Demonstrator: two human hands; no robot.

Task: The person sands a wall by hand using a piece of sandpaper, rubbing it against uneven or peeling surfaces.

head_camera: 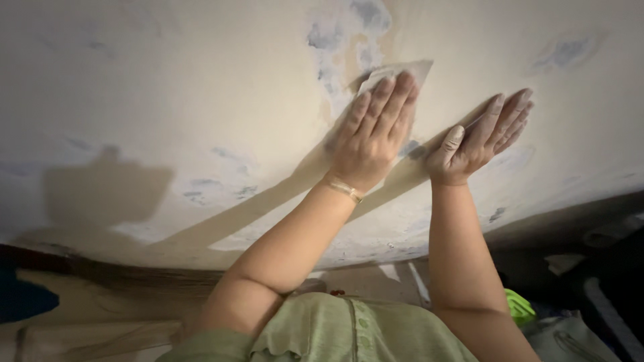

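Head camera looks down two bare arms to a pale wall with patches of blue and brown where the paint has come off. Left hand lies flat on a sheet of sandpaper, fingers straight and close together, pressing it against the wall just under a big blue patch. A thin gold bracelet sits on that wrist. Right hand is open and holds nothing; its side and fingertips lean on the wall, just beside the left hand. Both hands look dusty and white. Below, a green shirt shows, and something bright green lies low on the right.
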